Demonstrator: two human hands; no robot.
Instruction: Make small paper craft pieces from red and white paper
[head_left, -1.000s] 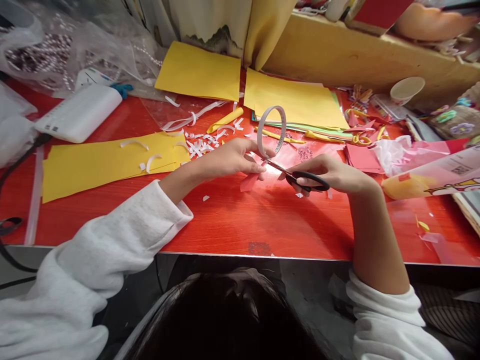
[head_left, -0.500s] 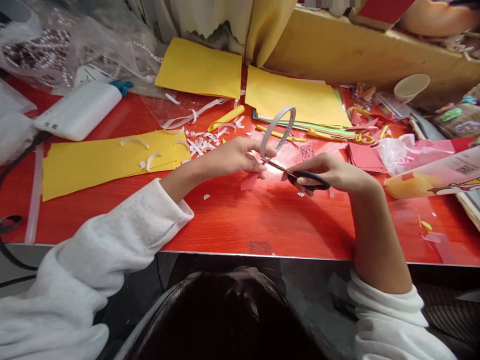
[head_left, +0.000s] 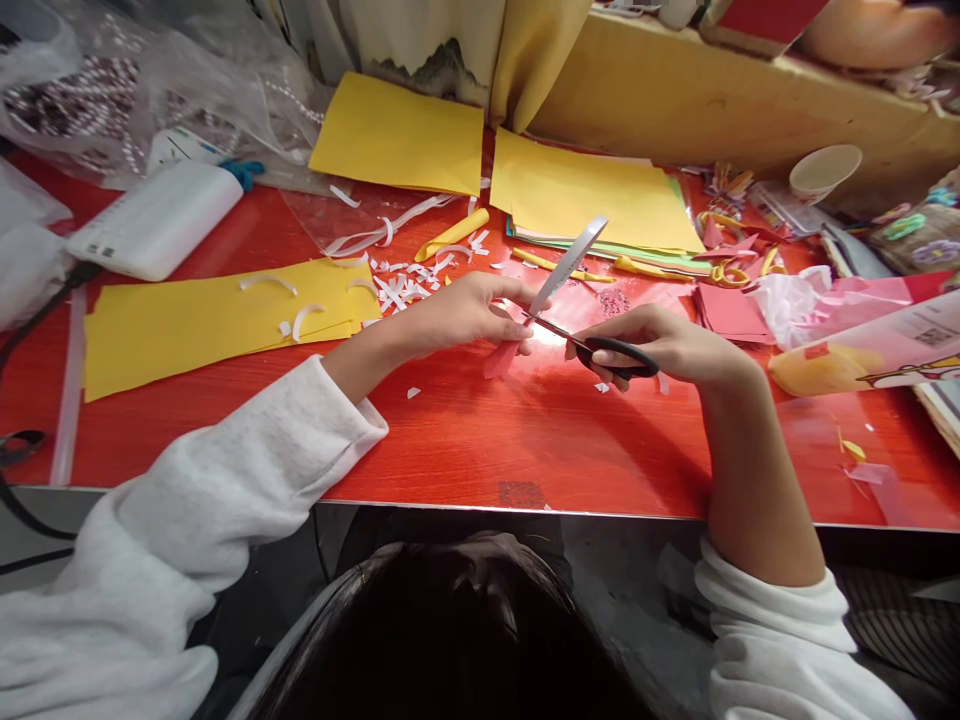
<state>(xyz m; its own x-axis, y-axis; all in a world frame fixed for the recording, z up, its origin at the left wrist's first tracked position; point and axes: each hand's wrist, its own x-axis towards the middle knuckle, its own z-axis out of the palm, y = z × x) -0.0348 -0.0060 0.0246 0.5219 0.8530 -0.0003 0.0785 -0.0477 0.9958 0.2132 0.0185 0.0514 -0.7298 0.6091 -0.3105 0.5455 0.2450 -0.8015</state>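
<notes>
My left hand (head_left: 480, 312) is closed in a pinch on a small piece of pink paper (head_left: 501, 360), which hangs below the fingertips. A thin white paper strip (head_left: 571, 264) rises from the same fingertips and leans up to the right; whether it is joined to the pink paper I cannot tell. In my right hand (head_left: 645, 340) are black-handled scissors (head_left: 621, 360), my fingers through the loops. Their blades point left and meet the base of the strip, close to my left fingertips.
Small white paper scraps (head_left: 405, 288) lie left of my hands. Yellow sheets (head_left: 225, 318) sit at the left, and a stack of coloured paper (head_left: 592, 195) lies behind. A white power bank (head_left: 157, 220) and a paper cup (head_left: 825, 172) stand farther off.
The white strip, curled in a loop before, now stretches out and leans up to the right. Both hands and the scissors have stayed almost in place.
</notes>
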